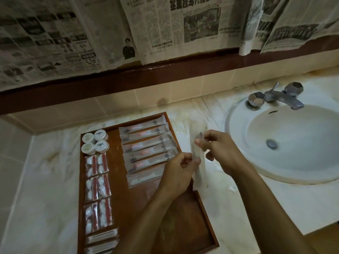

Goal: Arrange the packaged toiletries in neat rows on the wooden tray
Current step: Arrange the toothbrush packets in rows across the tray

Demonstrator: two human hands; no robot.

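A wooden tray [185, 213] lies on the counter. Several long toothbrush packets [146, 143] lie in a row across its upper right part. White round jars [95, 143] fill its top left corner, red-and-white sachets [98, 187] run down the left side, and thin stick packets [101, 239] lie at the bottom left. Over the tray's right edge both hands hold one long clear packet [198, 156] upright. My left hand [179, 171] pinches its lower half. My right hand [218, 149] pinches its upper half.
A white sink [286, 142] with a metal tap [282, 97] sits to the right of the tray. The pale marble counter [45, 180] extends left of the tray. Newspaper sheets [165, 24] hang on the wall above a dark red ledge.
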